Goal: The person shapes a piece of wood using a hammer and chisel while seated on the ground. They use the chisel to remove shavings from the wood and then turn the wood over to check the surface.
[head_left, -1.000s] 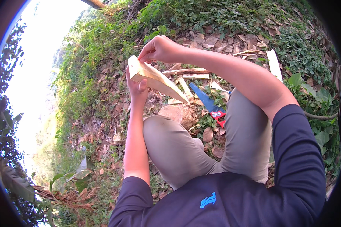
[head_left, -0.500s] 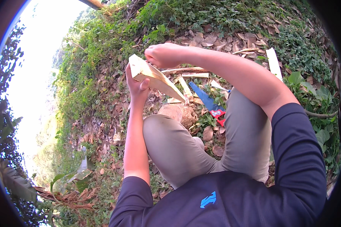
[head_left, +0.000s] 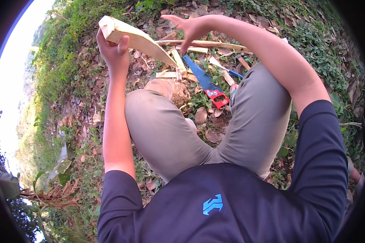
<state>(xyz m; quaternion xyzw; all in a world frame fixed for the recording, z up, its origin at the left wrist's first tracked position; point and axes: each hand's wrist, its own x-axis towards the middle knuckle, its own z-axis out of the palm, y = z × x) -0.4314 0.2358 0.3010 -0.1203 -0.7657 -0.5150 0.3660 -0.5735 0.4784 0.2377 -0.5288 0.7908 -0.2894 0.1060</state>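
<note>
My left hand [head_left: 116, 50] grips the near end of a pale wooden plank [head_left: 144, 40], thumb along one side and fingers round the other. The plank is raised at that end and slants away down to the right, its far tip over some wood strips. My right hand [head_left: 190, 29] is in the air to the right of the plank, apart from it, fingers spread with nothing in them. Beyond my knees lies a handsaw [head_left: 200, 75] with a blue blade and red handle. A cut log [head_left: 176, 92] stands just past my left knee, partly hidden by it.
Several split wood strips [head_left: 196, 49] lie around the saw. Near my right knee are a blue-shafted tool [head_left: 235, 74] and a brown wooden handle [head_left: 243, 62]. Dry leaves [head_left: 200, 115] and green plants [head_left: 324, 60] cover the ground. Something partly hidden shows at the right edge [head_left: 355, 176].
My left hand has moved up and left in the picture with the plank. The right hand, closed by the plank's end before, has come away to the right and opened. The view has shifted.
</note>
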